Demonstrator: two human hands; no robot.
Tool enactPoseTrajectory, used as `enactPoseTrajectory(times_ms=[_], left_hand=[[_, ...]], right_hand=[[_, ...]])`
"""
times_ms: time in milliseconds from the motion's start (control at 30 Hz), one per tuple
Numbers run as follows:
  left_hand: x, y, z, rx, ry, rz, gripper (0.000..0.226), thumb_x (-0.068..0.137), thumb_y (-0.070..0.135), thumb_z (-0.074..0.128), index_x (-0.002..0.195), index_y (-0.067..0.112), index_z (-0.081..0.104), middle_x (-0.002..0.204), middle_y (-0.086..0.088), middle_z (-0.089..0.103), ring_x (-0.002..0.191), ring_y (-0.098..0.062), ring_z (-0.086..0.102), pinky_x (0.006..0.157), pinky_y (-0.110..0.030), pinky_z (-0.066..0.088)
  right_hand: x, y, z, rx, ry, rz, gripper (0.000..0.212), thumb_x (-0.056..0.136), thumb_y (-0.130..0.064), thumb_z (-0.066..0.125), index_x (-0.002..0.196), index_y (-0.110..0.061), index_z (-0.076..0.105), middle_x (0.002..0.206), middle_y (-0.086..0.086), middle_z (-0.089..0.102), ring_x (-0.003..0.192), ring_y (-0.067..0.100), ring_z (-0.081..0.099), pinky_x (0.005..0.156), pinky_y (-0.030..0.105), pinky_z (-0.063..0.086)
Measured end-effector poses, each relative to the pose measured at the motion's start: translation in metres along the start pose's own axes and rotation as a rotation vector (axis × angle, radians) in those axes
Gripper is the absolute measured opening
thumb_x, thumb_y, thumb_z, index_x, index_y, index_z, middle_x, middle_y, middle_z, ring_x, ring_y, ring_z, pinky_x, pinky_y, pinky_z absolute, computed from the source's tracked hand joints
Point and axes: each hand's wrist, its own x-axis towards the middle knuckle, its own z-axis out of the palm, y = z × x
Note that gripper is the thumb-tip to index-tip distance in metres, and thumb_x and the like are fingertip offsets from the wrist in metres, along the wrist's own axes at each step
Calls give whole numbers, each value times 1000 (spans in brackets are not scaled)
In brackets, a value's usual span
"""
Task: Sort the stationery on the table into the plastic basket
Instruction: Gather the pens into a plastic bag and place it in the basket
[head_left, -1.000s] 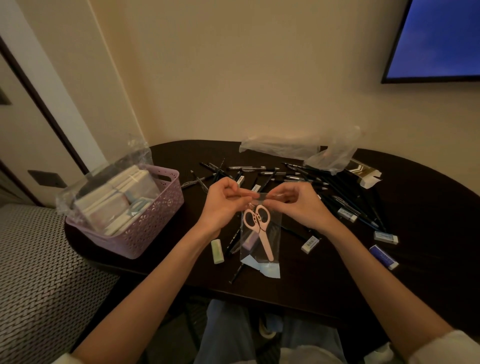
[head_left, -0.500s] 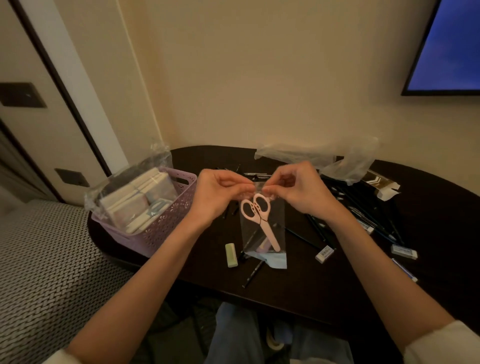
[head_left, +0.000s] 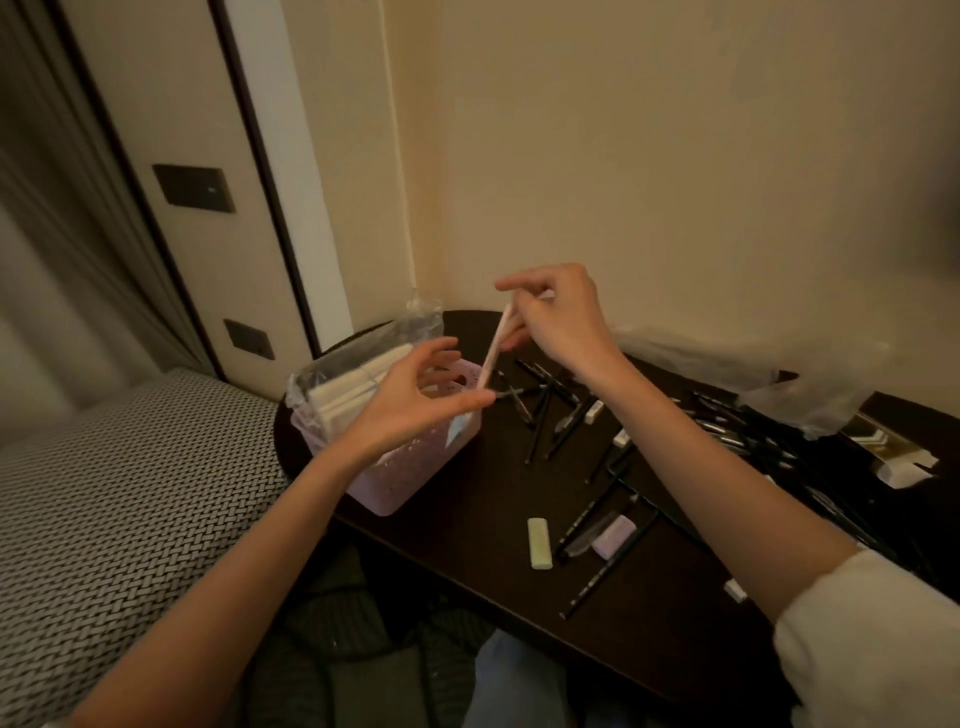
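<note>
Head view: right hand (head_left: 561, 322) now pinches the bagged scissors (head_left: 493, 349) above the basket (head_left: 415, 467); left hand (head_left: 415, 405), grip open, has let go.

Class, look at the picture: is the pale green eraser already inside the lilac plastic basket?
No, the pale green eraser lies on the dark table, apart from the lilac plastic basket.

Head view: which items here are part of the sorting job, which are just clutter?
Job:
- packaged scissors, pinched by right hand
- left hand, open over the basket
- plastic basket
- green eraser
- purple eraser
- black pens

Lying about:
- empty plastic bags
- small open box
</note>
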Motion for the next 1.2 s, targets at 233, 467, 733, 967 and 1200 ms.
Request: enactPoseTrajectory(times_ms=[233, 467, 733, 967, 1200], left_hand=[[18, -13, -44, 201, 151, 111, 24, 83, 14, 72, 97, 32, 65, 96, -3, 73, 87, -20, 70, 80, -43, 58], [33, -33, -80, 244, 217, -113, 11, 82, 15, 75, 86, 4, 75, 82, -10, 70, 68, -10, 60, 56, -13, 42], [19, -55, -81, 183, 89, -266, 11, 85, 7, 70, 79, 16, 73, 69, 10, 70, 71, -2, 65, 64, -15, 52], [8, -73, -71, 729, 63, -142, 34, 82, 16, 74, 115, 12, 66, 106, -2, 68, 90, -10, 62, 78, -21, 49], [-4, -73, -55, 1086, 2, -3, 27, 87, 20, 66, 113, 17, 68, 123, -1, 59, 116, -19, 49, 95, -30, 37]], right_hand=[[59, -10, 32, 602, -133, 373, 23, 89, 3, 59, 109, 15, 56, 103, 28, 62, 84, 32, 72, 74, 31, 60], [89, 35, 53, -36, -476, 214, 37, 79, -13, 75, 114, -10, 66, 94, 0, 67, 79, 5, 61, 65, 15, 48], [95, 90, 94, -223, -529, 112, 11, 88, -14, 67, 93, -7, 73, 82, 3, 68, 69, 2, 60, 64, 16, 48], [98, 110, 111, -467, -785, 120, 16, 85, -11, 69, 97, -3, 74, 101, 12, 70, 86, 11, 61, 72, 18, 50], [99, 119, 131, -504, -830, 205, 19, 80, -9, 75, 91, 6, 70, 82, -12, 53, 74, 11, 60, 62, 22, 46]])
